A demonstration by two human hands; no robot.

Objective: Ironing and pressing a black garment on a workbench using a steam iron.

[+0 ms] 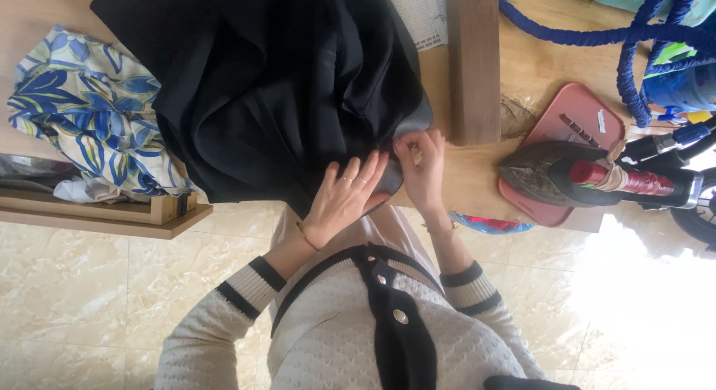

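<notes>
Item one: black garment (276, 84), heaped on our wooden table (537, 69), its lower edge hanging over the near side. Our left hand (344, 198) lies flat on that edge, fingers spread, gripping nothing. Our right hand (424, 166) pinches a fold of the same edge between thumb and fingertips, just beside the left.

Item two: blue-and-white floral cloth (82, 110), bunched at the left, touching the black heap.

Item three: wooden block (473, 62), upright along the table, just above our right hand.

Item four: old iron (597, 180) with red handle, resting on a pink tray (574, 121), to the right.

Item five: blue coiled hose (634, 47), far right corner.

Item six: printed white sheet (421, 13), partly under the garment.
</notes>
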